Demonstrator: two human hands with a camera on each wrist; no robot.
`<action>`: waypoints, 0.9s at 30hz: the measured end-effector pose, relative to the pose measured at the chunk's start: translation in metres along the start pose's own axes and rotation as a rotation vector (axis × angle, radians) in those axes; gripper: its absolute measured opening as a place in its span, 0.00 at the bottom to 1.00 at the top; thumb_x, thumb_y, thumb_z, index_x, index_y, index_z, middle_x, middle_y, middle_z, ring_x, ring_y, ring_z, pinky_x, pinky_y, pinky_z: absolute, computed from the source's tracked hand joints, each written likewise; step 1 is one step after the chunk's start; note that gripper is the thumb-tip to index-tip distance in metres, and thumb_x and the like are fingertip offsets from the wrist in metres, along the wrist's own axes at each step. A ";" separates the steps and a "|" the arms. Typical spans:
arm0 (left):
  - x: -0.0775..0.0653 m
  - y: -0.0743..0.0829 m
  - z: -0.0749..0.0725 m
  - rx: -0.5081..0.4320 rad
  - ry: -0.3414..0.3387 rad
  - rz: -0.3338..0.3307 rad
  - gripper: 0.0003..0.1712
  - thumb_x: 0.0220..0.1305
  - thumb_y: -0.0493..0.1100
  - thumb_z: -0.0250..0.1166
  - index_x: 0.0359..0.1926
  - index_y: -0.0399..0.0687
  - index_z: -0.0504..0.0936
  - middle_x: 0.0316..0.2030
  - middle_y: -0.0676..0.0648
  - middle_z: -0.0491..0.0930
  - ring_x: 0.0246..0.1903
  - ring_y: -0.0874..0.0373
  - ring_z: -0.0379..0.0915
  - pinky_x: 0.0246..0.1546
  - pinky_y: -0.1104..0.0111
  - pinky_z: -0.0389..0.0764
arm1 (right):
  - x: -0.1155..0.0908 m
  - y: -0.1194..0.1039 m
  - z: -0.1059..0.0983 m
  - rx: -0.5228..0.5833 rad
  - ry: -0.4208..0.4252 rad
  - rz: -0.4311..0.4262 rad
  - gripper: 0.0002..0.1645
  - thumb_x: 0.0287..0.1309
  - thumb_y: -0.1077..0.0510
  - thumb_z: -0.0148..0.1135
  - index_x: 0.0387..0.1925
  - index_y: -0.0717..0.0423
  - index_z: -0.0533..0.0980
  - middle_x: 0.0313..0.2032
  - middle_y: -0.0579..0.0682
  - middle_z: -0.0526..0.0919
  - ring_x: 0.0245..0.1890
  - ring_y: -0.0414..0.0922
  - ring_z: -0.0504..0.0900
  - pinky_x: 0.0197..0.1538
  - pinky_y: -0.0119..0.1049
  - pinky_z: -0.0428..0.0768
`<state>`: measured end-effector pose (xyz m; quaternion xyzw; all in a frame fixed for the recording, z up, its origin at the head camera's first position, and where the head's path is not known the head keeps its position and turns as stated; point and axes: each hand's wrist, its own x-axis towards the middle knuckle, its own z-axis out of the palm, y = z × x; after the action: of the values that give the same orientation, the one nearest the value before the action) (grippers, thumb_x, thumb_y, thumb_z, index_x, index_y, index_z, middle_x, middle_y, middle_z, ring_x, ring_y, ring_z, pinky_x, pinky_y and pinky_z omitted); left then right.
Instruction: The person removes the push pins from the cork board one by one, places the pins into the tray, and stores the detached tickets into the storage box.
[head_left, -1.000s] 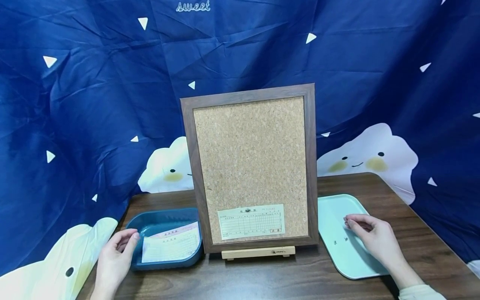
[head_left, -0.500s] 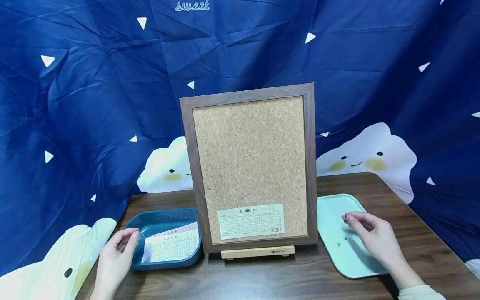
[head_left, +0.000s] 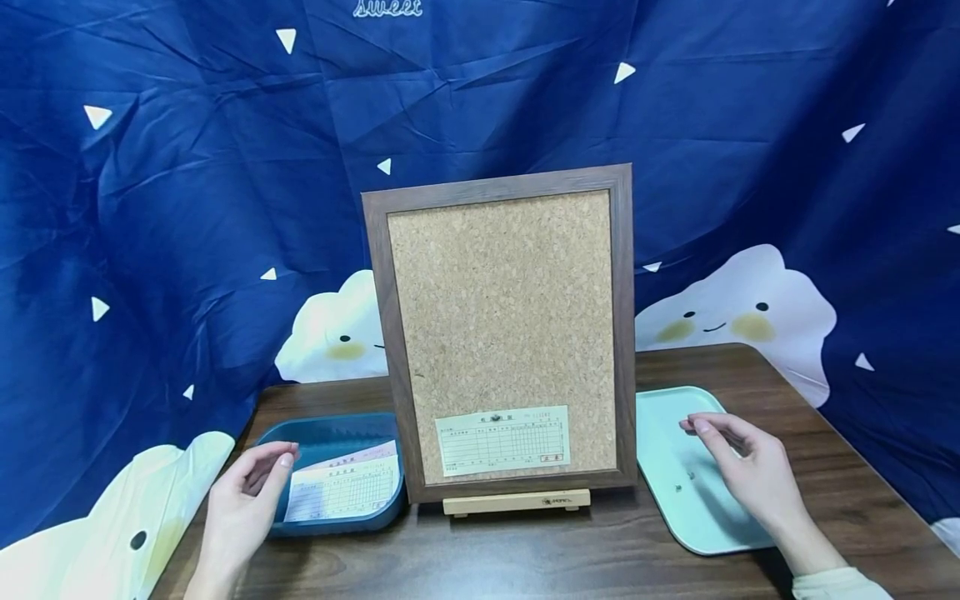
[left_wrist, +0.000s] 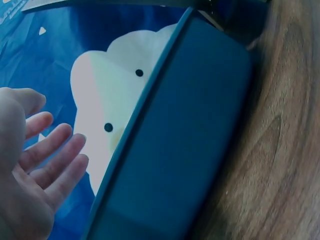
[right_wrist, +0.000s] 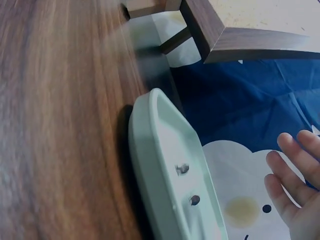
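My left hand (head_left: 243,504) hovers by the left rim of a blue basin (head_left: 318,527); the left wrist view shows its fingers (left_wrist: 62,170) spread, holding nothing. Two receipt slips, a white one (head_left: 345,490) over a pink one (head_left: 378,451), lie in the basin. Above a mint-green tray (head_left: 675,408), my right hand (head_left: 753,467) is loosely bent and holds nothing. Two small shiny tacks (right_wrist: 182,169) lie on that tray. A pale green receipt (head_left: 502,446) is on the lower part of a framed corkboard (head_left: 502,308), with a small dark spot at its top edge.
The corkboard leans upright on a light wooden stand (head_left: 517,504) between basin and tray. All stand on a dark wooden table (head_left: 510,558). Behind hangs a blue cloth (head_left: 487,92) with white clouds and triangles.
My left hand has moved slightly right and up, further over the basin's rim. My right hand has shifted slightly up and left. The slips and tacks stay put.
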<state>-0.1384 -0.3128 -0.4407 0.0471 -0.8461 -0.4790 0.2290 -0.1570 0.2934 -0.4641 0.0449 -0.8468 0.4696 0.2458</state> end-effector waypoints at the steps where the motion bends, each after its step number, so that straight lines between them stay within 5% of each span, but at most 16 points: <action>1: 0.000 0.001 0.000 0.001 -0.003 0.004 0.13 0.79 0.40 0.66 0.58 0.40 0.86 0.48 0.59 0.89 0.46 0.82 0.82 0.49 0.87 0.79 | 0.000 -0.002 0.000 0.011 0.006 -0.005 0.14 0.79 0.60 0.62 0.52 0.67 0.85 0.41 0.22 0.89 0.45 0.16 0.83 0.50 0.12 0.76; 7: -0.002 0.009 0.004 -0.010 -0.003 0.033 0.13 0.77 0.37 0.67 0.59 0.43 0.87 0.48 0.63 0.88 0.47 0.83 0.81 0.51 0.86 0.79 | 0.000 -0.011 0.002 0.049 0.030 -0.023 0.13 0.78 0.63 0.62 0.52 0.69 0.84 0.41 0.23 0.90 0.46 0.18 0.85 0.50 0.12 0.75; 17: -0.003 0.017 0.009 -0.093 -0.047 0.182 0.15 0.75 0.31 0.66 0.59 0.41 0.86 0.50 0.66 0.87 0.51 0.72 0.86 0.55 0.84 0.79 | -0.001 -0.021 0.002 0.077 0.018 -0.024 0.13 0.78 0.63 0.61 0.52 0.69 0.84 0.42 0.26 0.90 0.48 0.20 0.85 0.52 0.13 0.76; 27: -0.003 0.019 0.012 -0.096 -0.095 0.223 0.17 0.75 0.31 0.66 0.62 0.42 0.85 0.55 0.63 0.86 0.54 0.71 0.85 0.58 0.82 0.79 | 0.000 -0.026 0.005 0.099 0.016 -0.043 0.11 0.77 0.66 0.62 0.52 0.69 0.84 0.42 0.28 0.91 0.47 0.22 0.87 0.52 0.14 0.77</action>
<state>-0.1381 -0.2924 -0.4312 -0.0810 -0.8320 -0.4925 0.2422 -0.1510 0.2746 -0.4467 0.0713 -0.8194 0.5060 0.2598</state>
